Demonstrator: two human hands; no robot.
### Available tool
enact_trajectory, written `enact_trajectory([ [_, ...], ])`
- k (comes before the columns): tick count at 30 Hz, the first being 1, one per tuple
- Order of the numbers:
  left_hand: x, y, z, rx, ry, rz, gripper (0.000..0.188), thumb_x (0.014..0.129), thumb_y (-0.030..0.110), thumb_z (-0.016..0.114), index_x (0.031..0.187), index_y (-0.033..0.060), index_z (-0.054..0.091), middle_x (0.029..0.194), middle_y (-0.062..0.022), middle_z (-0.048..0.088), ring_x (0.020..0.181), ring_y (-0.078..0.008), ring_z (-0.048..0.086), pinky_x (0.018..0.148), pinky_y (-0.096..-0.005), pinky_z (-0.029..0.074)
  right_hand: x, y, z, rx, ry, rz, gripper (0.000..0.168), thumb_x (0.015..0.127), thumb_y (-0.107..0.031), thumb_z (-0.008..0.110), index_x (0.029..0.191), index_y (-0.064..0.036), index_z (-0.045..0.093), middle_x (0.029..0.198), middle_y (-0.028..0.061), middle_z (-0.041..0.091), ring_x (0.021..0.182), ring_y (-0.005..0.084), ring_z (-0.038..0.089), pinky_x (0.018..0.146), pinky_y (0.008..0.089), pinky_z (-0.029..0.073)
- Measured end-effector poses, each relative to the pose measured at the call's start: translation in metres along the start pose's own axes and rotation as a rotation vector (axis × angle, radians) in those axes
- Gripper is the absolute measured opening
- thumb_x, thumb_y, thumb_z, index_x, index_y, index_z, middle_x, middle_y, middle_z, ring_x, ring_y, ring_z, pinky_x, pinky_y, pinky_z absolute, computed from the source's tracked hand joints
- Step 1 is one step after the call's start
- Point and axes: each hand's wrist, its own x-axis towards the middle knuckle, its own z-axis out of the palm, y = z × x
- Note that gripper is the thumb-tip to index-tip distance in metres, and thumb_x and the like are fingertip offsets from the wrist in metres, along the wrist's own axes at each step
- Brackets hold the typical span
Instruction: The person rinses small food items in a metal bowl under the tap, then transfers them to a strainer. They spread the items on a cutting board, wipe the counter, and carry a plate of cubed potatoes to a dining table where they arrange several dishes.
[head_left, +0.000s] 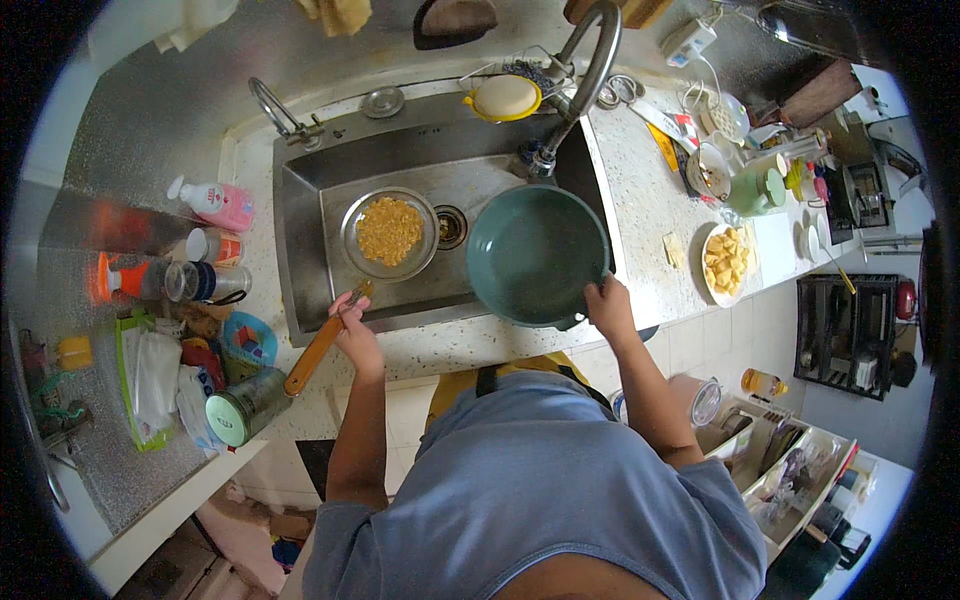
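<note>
My left hand (355, 330) holds the wooden handle (313, 356) of what looks like a round metal strainer (351, 259). Its bowl sits low in the left half of the sink, beside the drain (451, 227). Small yellow kernels or beans (389, 232) lie in a layer in it. At the sink's right side, my right hand (613, 307) grips the near right rim of a round dark-green pot or basin (536, 255). The pot is under the faucet (600, 60) and reaches over the sink's front edge. Whether it holds water is hard to tell.
A soap bar (507, 97) in a yellow holder sits behind the sink (304, 255). To the right is a plate of yellow chunks (724, 266). On the left stand a pink pump bottle (221, 204), several jars and a green-lidded canister (247, 405). An open drawer (787, 480) lies behind right.
</note>
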Motion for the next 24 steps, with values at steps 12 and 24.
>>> enact_trajectory([
  [12,-0.040,0.031,0.040,-0.041,0.026,0.033,0.025,0.091,0.017,0.034,0.103,0.0007,0.049,0.085,-0.0134,0.061,0.080,-0.0198,0.060,0.077,-0.0281,0.043,0.070,0.129,-0.074,0.530,0.281,0.407,0.023,0.082,-0.018,0.045,0.070,0.002,0.047,0.053,0.0077,0.048,0.038,0.0146,0.048,0.034,0.0262,0.037],
  [24,-0.086,0.049,0.067,-0.029,-0.005,0.124,0.018,0.090,0.012,0.035,0.096,0.0015,0.048,0.084,-0.0117,0.058,0.080,-0.0198,0.060,0.076,-0.0283,0.043,0.048,0.071,-0.106,-0.284,0.345,-0.109,0.059,0.081,-0.037,0.057,0.122,0.002,0.041,0.115,0.0245,0.049,0.102,0.0351,0.052,0.081,0.0389,0.044],
])
